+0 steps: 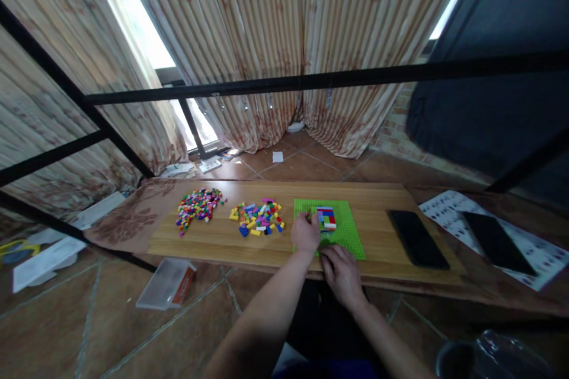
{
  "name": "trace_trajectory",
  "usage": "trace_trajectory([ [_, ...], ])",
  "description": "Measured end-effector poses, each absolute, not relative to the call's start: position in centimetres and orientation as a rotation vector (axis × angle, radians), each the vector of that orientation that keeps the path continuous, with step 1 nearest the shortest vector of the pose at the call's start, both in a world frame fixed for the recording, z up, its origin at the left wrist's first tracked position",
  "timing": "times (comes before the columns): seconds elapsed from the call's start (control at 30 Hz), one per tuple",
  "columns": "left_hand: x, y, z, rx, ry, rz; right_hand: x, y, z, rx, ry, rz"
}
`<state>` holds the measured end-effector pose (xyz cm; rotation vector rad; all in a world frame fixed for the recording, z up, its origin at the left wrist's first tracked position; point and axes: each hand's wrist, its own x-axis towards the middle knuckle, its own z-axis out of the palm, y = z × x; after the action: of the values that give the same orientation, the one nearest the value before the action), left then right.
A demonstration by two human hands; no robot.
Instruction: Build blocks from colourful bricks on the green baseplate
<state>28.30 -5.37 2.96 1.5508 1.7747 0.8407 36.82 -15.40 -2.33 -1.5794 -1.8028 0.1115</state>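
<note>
A green studded baseplate (351, 234) lies on the wooden board. On it stands a low block of toy bricks (327, 219) in red, blue and white rows. My left hand (306, 233) is over the plate's left part, fingers pinched together at the left side of the brick block; whatever is between the fingertips is hidden. My right hand (341, 272) rests at the plate's near edge, its fingers lying on the green surface just in front of the bricks, with no brick visible in it.
Left of the plate are a pile of larger loose bricks (260, 217) and a pile of small ones (198, 208). A black phone (418, 238) lies at right, near a printed sheet with another dark device (495, 241). A clear plastic box (162, 284) is on the floor. Black metal bars (275, 84) cross behind.
</note>
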Motion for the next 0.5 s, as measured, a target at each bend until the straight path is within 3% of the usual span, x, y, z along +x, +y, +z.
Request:
trace_trajectory([
  [0.3, 25.0, -4.8, 4.1, 1.539, 1.629, 0.963, 37.5, -15.1, -1.2, -1.478, -1.781, 0.189],
  [0.5, 20.7, -6.1, 2.3, 1.505, 1.481, 1.019, 37.8, -13.7, 1.9, -1.620, -1.755, -0.137],
])
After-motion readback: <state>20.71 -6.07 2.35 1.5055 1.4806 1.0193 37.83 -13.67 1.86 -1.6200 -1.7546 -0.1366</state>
